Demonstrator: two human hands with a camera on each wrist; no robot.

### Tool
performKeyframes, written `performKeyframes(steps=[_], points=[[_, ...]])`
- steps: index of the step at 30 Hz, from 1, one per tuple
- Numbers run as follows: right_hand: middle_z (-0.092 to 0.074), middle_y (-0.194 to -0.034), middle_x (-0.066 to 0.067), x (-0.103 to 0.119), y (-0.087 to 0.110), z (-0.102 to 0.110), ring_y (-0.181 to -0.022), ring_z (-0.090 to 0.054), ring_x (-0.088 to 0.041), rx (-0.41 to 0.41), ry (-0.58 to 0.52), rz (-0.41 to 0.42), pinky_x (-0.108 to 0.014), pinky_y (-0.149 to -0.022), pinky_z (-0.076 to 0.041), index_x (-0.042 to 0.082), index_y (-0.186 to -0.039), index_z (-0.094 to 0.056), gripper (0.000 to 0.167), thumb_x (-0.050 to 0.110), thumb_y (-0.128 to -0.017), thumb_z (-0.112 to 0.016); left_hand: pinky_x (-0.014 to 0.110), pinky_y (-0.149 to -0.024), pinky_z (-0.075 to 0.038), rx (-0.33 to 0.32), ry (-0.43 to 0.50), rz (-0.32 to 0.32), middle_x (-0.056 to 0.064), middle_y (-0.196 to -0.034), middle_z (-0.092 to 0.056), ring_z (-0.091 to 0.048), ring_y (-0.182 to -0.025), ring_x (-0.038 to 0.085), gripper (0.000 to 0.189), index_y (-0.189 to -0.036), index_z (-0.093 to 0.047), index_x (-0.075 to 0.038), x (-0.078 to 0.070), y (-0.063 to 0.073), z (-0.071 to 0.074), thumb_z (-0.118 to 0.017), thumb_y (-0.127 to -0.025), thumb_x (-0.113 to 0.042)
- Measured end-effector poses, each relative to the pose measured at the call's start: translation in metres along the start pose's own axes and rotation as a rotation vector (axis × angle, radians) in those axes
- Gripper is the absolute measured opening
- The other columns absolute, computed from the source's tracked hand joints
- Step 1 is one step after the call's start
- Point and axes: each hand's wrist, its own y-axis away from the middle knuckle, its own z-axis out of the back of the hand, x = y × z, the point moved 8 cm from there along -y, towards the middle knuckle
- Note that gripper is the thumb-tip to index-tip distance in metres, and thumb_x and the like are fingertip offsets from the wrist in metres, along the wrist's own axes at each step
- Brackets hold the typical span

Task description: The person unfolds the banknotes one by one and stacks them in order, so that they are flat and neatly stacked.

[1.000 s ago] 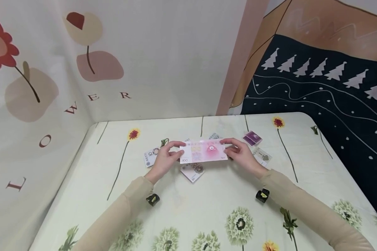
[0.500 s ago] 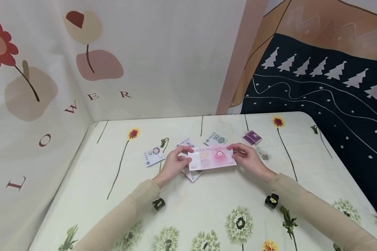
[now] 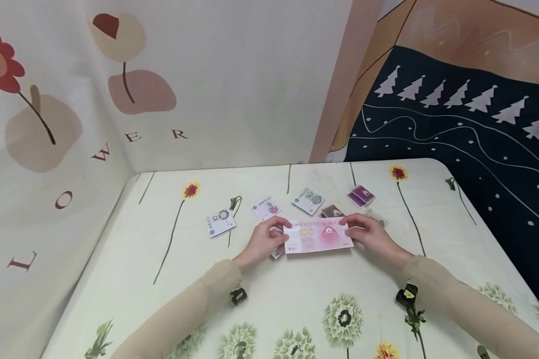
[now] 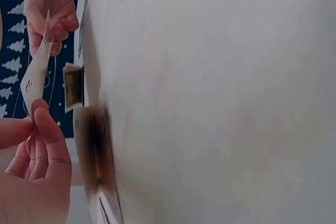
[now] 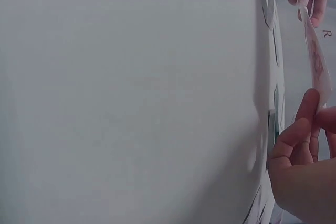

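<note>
A pink banknote (image 3: 318, 236) marked 100 is stretched between my two hands, above the table. My left hand (image 3: 264, 240) pinches its left end between thumb and fingers. At the opposite end my right hand (image 3: 376, 238) pinches it the same way. Both pinches show edge-on in the wrist views, where the banknote (image 4: 35, 74) looks thin and slightly bowed. Partly hidden behind my left hand lies another note (image 3: 277, 253). Just beyond the held banknote is a brownish note (image 3: 332, 212), and a pale greenish note (image 3: 377, 218) is partly covered by my right hand.
Farther back on the flowered tablecloth (image 3: 269, 309) lie a note marked 10 (image 3: 220, 223), a purple-printed note marked 5 (image 3: 266, 208), a green note marked 50 (image 3: 308, 201) and a dark purple note (image 3: 361, 195). A pale curtain (image 3: 242, 89) hangs behind the table.
Both hands have moved right and slightly toward me with the pink banknote between them. The notes marked 5 and 50 and the brownish note have come into fuller view.
</note>
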Motion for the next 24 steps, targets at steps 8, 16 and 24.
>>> performKeyframes(steps=[8, 16, 24], points=[[-0.057, -0.121, -0.030, -0.008, 0.009, 0.008, -0.097, -0.060, -0.004, 0.078, -0.069, -0.080, -0.021, -0.082, -0.052, -0.015, -0.119, -0.055, 0.033, -0.004, -0.089, -0.061, 0.020, -0.055, -0.048, 0.045, -0.040, -0.015, 0.006, -0.088, -0.056, -0.059, -0.068, 0.009, 0.025, -0.105, -0.063, 0.001, 0.004, -0.002, -0.017, -0.064, -0.082, 0.011], [-0.054, -0.124, -0.024, -0.016, 0.014, 0.017, -0.091, -0.060, -0.007, 0.071, -0.078, -0.219, -0.023, -0.076, -0.053, -0.015, -0.122, -0.054, 0.036, 0.000, -0.090, -0.060, 0.021, -0.067, -0.051, 0.091, -0.105, -0.001, 0.005, -0.087, -0.062, -0.063, -0.075, 0.012, 0.025, -0.107, -0.065, 0.002, 0.003, -0.002, -0.031, -0.067, -0.083, 0.007], [-0.052, -0.124, -0.022, -0.020, 0.016, 0.020, -0.080, -0.053, -0.009, 0.093, 0.007, -0.251, -0.024, -0.065, -0.049, -0.013, -0.121, -0.058, 0.032, 0.002, -0.093, -0.059, 0.020, -0.067, -0.051, 0.110, -0.150, 0.036, 0.002, -0.084, -0.062, -0.060, -0.074, 0.009, 0.027, -0.109, -0.067, 0.002, 0.006, -0.002, -0.037, -0.069, -0.082, 0.004]])
